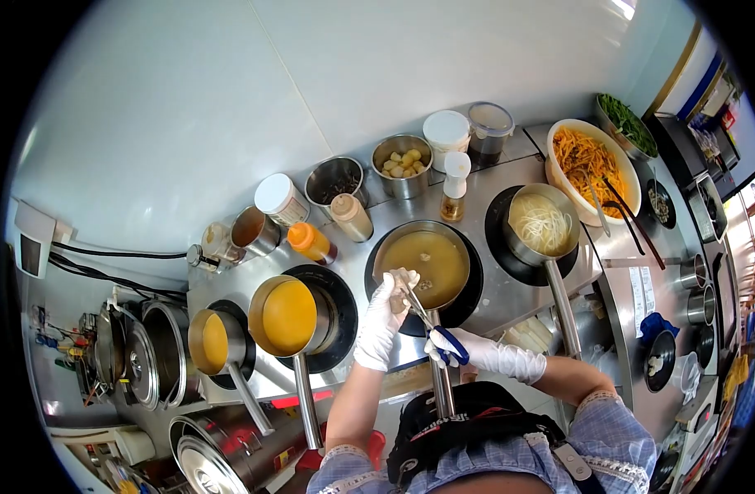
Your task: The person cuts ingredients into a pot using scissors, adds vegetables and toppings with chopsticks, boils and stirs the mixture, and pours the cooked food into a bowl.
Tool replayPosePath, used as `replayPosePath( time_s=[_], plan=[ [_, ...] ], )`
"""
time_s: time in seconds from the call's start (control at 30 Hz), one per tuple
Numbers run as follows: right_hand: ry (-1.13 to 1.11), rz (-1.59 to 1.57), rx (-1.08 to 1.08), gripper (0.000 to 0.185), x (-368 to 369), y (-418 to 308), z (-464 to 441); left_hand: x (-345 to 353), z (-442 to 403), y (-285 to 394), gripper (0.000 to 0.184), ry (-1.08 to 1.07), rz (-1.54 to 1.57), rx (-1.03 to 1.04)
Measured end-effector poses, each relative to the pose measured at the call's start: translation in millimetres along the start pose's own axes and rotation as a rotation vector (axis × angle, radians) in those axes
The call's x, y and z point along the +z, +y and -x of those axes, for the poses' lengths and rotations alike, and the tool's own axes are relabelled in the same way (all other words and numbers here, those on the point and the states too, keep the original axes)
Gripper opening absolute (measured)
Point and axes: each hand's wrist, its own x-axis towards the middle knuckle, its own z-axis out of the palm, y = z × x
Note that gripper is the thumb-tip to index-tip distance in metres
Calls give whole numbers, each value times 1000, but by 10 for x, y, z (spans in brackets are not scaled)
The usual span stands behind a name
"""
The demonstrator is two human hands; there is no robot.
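My left hand (381,319), in a white glove, is closed on a pale brownish food piece (400,286), whose kind I cannot make out. It is at the near rim of a saucepan (462,247) of cloudy yellowish broth. Small bits float in that broth. In my right hand (478,352), also gloved, is a pair of scissors (449,346) with dark blue handles. Their blades point up and left and reach the food piece; whether they are apart is unclear. Below my hands runs the saucepan's long metal handle (441,387).
Left are two saucepans of yellow-orange liquid (290,316) (208,340). A saucepan of noodles (542,222) stands right. Sauce bottles (311,244), tubs (282,200) and a pot of pale round pieces (403,167) line the back. A bowl of orange shreds (587,160) sits far right.
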Motion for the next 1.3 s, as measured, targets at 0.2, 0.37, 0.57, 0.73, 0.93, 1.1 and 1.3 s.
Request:
replayPosePath(
  time_s=[0.2,0.37,0.57,0.73,0.93,1.1,1.3],
  plan=[
    [-8,-86,-82,64,80,-161,53,83,63,-12,37,10,68,-13],
    [10,-214,-135,61,214,-282,152,195,119,7,38,104,79,-55],
    [54,-311,-96,57,245,-363,239,305,112,41,38,140,105,-128],
    [66,-411,-60,52,209,-384,262,320,32,26,34,148,49,-162],
    [162,-345,-84,50,181,-372,254,229,-44,-46,29,201,91,-212],
    [111,-363,-66,56,151,-302,184,283,-103,-65,28,202,4,-213],
    [80,-479,-97,59,118,-323,168,266,-174,-84,26,229,-9,-245]
  ],
)
